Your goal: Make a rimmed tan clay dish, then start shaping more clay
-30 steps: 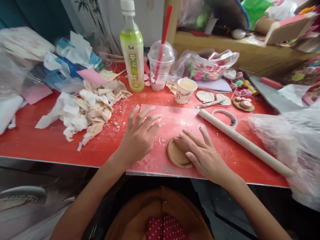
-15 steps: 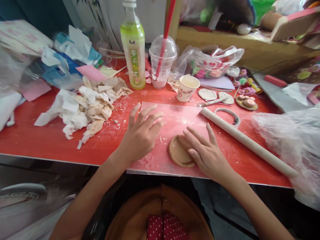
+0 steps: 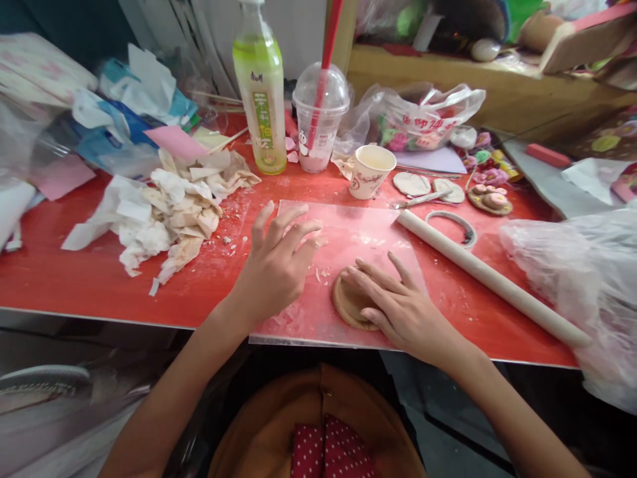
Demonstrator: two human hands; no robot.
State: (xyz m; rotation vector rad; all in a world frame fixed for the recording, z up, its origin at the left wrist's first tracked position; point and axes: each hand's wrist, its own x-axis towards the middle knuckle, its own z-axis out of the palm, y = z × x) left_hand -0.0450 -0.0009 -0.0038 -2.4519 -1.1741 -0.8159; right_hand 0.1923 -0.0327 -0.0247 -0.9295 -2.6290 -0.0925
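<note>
A round, shallow disc of brown clay (image 3: 347, 302) with a raised rim lies on a clear plastic sheet (image 3: 298, 330) near the table's front edge. My right hand (image 3: 395, 302) lies over the disc's right side, fingers stretched across its inner face, hiding that part. My left hand (image 3: 279, 262) is over the sheet's left part, fingers spread and bent slightly, holding nothing. Small clay crumbs (image 3: 322, 273) lie between the left hand and the disc. A long pale roller (image 3: 492, 279) rests diagonally to the right of my right hand.
Crumpled tissues (image 3: 174, 206) are heaped at the left. A tea bottle (image 3: 259, 99), a lidded plastic cup (image 3: 318, 123) and a paper cup (image 3: 371, 171) stand behind the sheet. A tape ring (image 3: 468, 232), flat clay pieces (image 3: 412, 184) and a plastic bag (image 3: 562, 265) are on the right.
My right hand has moved left and farther over the clay disc, its fingers now across the inner face. My left hand stays nearly in place. The view has shifted slightly.
</note>
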